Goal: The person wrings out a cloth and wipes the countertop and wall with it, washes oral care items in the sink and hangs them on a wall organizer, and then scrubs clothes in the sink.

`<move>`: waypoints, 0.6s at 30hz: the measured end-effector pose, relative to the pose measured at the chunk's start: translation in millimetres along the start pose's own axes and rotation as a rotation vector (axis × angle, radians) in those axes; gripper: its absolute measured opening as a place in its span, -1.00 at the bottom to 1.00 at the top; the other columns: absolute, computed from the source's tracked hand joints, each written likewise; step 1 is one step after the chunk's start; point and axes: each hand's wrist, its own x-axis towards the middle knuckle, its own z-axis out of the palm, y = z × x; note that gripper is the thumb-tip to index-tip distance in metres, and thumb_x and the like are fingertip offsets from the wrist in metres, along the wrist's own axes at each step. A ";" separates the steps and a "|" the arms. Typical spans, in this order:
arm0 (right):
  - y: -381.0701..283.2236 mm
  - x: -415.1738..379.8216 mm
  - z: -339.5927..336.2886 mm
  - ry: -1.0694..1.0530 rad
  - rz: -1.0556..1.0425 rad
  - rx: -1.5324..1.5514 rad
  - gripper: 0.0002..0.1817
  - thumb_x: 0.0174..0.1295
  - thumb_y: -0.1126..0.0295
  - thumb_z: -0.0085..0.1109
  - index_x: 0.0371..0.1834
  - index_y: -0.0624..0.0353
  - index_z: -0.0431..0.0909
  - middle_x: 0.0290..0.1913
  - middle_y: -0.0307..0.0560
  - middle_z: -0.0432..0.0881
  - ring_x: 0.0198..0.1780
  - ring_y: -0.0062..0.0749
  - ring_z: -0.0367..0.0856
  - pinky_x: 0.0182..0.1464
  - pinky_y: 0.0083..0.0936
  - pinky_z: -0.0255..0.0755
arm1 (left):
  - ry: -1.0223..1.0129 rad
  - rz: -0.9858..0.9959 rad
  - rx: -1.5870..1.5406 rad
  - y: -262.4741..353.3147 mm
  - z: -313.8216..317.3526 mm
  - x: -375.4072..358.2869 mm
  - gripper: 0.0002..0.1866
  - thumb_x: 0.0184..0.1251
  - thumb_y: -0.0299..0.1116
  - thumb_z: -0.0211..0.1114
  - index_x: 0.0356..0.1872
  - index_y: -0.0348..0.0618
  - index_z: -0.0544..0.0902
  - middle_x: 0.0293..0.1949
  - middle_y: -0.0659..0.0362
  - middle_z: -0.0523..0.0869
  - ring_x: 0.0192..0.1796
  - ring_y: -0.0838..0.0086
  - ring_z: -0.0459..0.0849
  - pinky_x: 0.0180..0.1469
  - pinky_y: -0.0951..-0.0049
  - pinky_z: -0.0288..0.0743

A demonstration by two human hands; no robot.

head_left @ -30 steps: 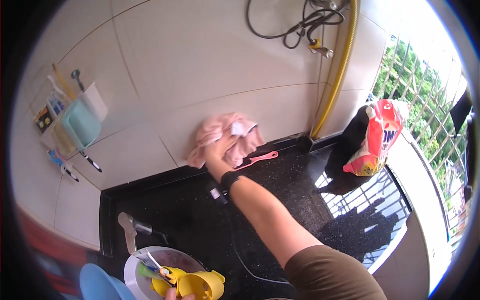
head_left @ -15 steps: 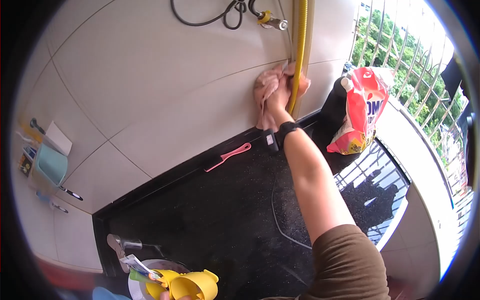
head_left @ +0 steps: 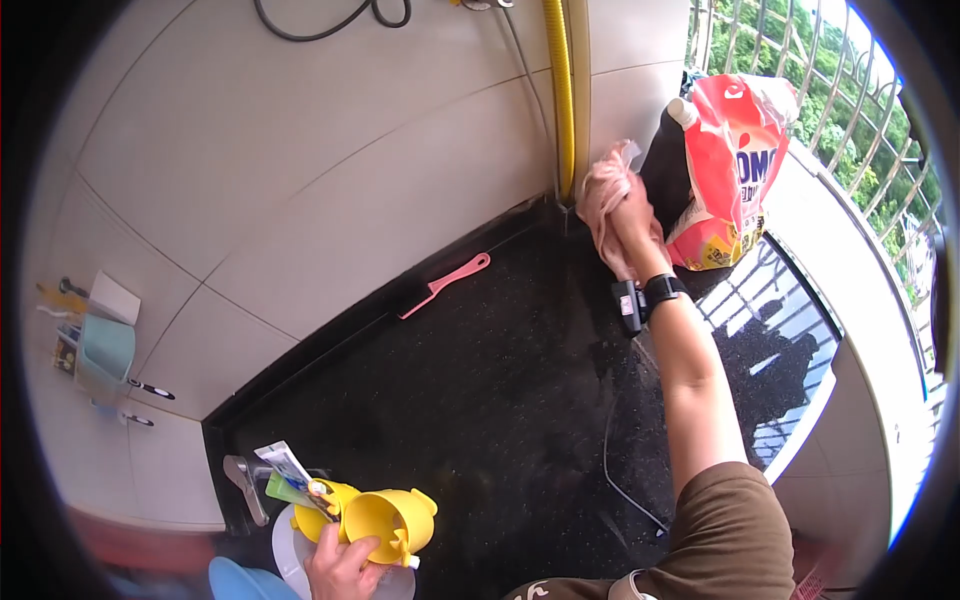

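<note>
My right hand (head_left: 632, 212) is closed on a crumpled pink cloth (head_left: 604, 196), near the wall corner and just left of a red and white detergent pouch (head_left: 738, 165). A black band with a small device is on that wrist. At the bottom, my left hand (head_left: 343, 568) has its fingers curled at two yellow cups (head_left: 385, 520); the left cup holds tubes (head_left: 284, 462). Below the cups is a pale round basin (head_left: 290, 550). On the black counter (head_left: 480, 380), a pink comb (head_left: 447, 284) lies by the wall.
A yellow hose (head_left: 562, 110) runs down the wall at the corner. Window bars (head_left: 840, 110) stand at the right. A light blue holder (head_left: 107, 345) hangs on the left wall. A thin cable (head_left: 622, 480) lies on the counter, and a faucet (head_left: 245, 488) is at lower left.
My right hand has moved with the cloth from the wall behind the hose to the right, beside the pouch. More of my left hand shows at the cups. The camera view has shifted.
</note>
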 end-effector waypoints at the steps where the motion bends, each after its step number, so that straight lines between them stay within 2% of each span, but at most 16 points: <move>1: 23.5 -25.0 36.8 0.073 -0.088 -0.270 -0.58 0.17 0.26 -0.02 0.11 0.08 0.40 0.02 0.13 0.52 0.11 0.09 0.44 0.08 -0.11 0.36 | 0.016 0.016 0.009 2.2 0.6 1.5 -0.79 -0.02 -0.40 0.33 -0.30 -0.16 0.66 -0.27 0.00 0.52 -0.29 0.04 0.53 -0.25 0.17 0.42; 2: 47.2 -52.8 73.2 0.148 -0.177 -0.540 -0.56 0.14 0.28 -0.02 0.13 0.08 0.37 0.04 0.12 0.50 0.19 0.09 0.37 0.10 -0.03 0.30 | 0.016 0.000 0.013 5.5 -1.0 1.6 -0.79 -0.02 -0.40 0.33 -0.30 -0.16 0.66 -0.27 0.00 0.52 -0.29 0.04 0.53 -0.25 0.17 0.42; 4: 20.4 -92.2 79.5 -0.017 -0.166 -0.579 -0.57 0.12 0.29 -0.02 0.11 0.07 0.34 0.05 0.10 0.50 0.28 0.10 0.23 0.06 0.00 0.26 | 0.010 0.029 0.029 8.5 -2.4 2.5 -0.80 -0.01 -0.40 0.32 -0.30 -0.16 0.66 -0.27 0.00 0.52 -0.28 0.04 0.53 -0.25 0.17 0.42; 5: 13.5 -100.9 85.0 0.017 -0.199 -0.621 -0.64 0.13 0.26 -0.01 0.01 0.07 0.38 0.02 0.08 0.51 0.22 0.01 0.30 0.00 -0.11 0.30 | -0.007 -0.010 0.015 6.7 0.2 -0.2 -0.80 -0.02 -0.38 0.32 -0.31 -0.15 0.66 -0.27 0.02 0.52 -0.26 0.07 0.54 -0.20 0.16 0.41; 8: -3.4 -115.4 82.0 -0.169 -0.389 -0.713 -0.63 0.12 0.25 0.01 0.00 0.08 0.41 -0.04 0.03 0.52 0.08 -0.04 0.41 -0.05 -0.12 0.34 | -0.048 -0.148 -0.124 0.3 11.2 -4.4 -0.79 -0.05 -0.42 0.32 -0.30 -0.14 0.66 -0.26 0.03 0.53 -0.24 0.09 0.55 -0.18 0.17 0.42; 10: -7.8 -108.2 80.9 -0.392 -0.693 -0.578 -0.59 0.08 0.22 0.07 0.01 0.09 0.41 0.00 0.00 0.51 0.09 0.00 0.42 -0.03 -0.06 0.35 | -0.056 -0.163 -0.127 -1.6 13.9 -7.0 -0.79 -0.05 -0.44 0.32 -0.30 -0.14 0.66 -0.25 0.02 0.53 -0.23 0.10 0.56 -0.19 0.17 0.43; 11: -9.9 -97.0 85.8 -0.199 -0.830 -0.326 -0.53 0.04 0.19 0.11 0.04 0.11 0.40 0.06 0.00 0.49 0.11 0.05 0.42 0.04 -0.01 0.33 | -0.068 -0.172 -0.127 -2.6 14.0 -8.3 -0.78 -0.06 -0.47 0.32 -0.30 -0.14 0.66 -0.23 0.02 0.53 -0.22 0.10 0.57 -0.20 0.18 0.45; 14: -17.3 -84.5 133.8 -0.289 -0.325 -0.247 -0.40 0.07 0.06 0.07 0.10 0.24 0.35 0.14 0.14 0.43 0.13 0.10 0.39 0.04 0.02 0.36 | -0.023 -0.115 -0.069 -5.1 9.7 -17.9 -0.77 -0.07 -0.49 0.33 -0.29 -0.16 0.65 -0.23 -0.01 0.53 -0.21 0.07 0.57 -0.19 0.19 0.47; 15: -26.9 -98.6 157.1 -0.153 -0.321 -0.353 -0.37 0.11 0.04 0.02 0.07 0.39 0.31 0.11 0.29 0.41 0.10 0.14 0.41 -0.02 0.04 0.39 | 0.002 -0.073 -0.047 -6.9 9.2 -19.3 -0.77 -0.07 -0.50 0.34 -0.29 -0.17 0.65 -0.22 -0.03 0.53 -0.21 0.05 0.57 -0.19 0.20 0.48; 16: -50.3 -117.0 165.2 -0.064 -0.270 -0.461 -0.46 0.15 0.15 -0.01 0.05 0.39 0.29 0.01 0.24 0.47 0.09 0.14 0.43 0.00 -0.10 0.43 | 0.001 -0.079 -0.049 -9.0 8.9 -21.5 -0.77 -0.07 -0.50 0.34 -0.29 -0.17 0.65 -0.22 -0.03 0.53 -0.21 0.05 0.57 -0.19 0.20 0.48; 17: -57.8 -135.5 186.3 -0.023 -0.276 -0.491 -0.45 0.13 0.19 0.03 0.05 0.45 0.26 0.01 0.31 0.45 0.09 0.16 0.43 -0.07 -0.06 0.47 | 0.002 -0.088 -0.062 -11.1 9.9 -23.5 -0.77 -0.07 -0.49 0.34 -0.29 -0.18 0.65 -0.22 -0.03 0.53 -0.21 0.05 0.57 -0.19 0.21 0.48; 18: -70.2 -156.3 199.1 -0.074 -0.277 -0.470 -0.39 0.12 0.21 0.04 0.12 0.49 0.22 0.07 0.39 0.41 0.16 0.22 0.36 -0.06 0.00 0.46 | 0.002 -0.094 -0.075 -12.9 11.3 -25.2 -0.76 -0.07 -0.48 0.35 -0.28 -0.18 0.65 -0.22 -0.02 0.53 -0.21 0.04 0.57 -0.19 0.21 0.48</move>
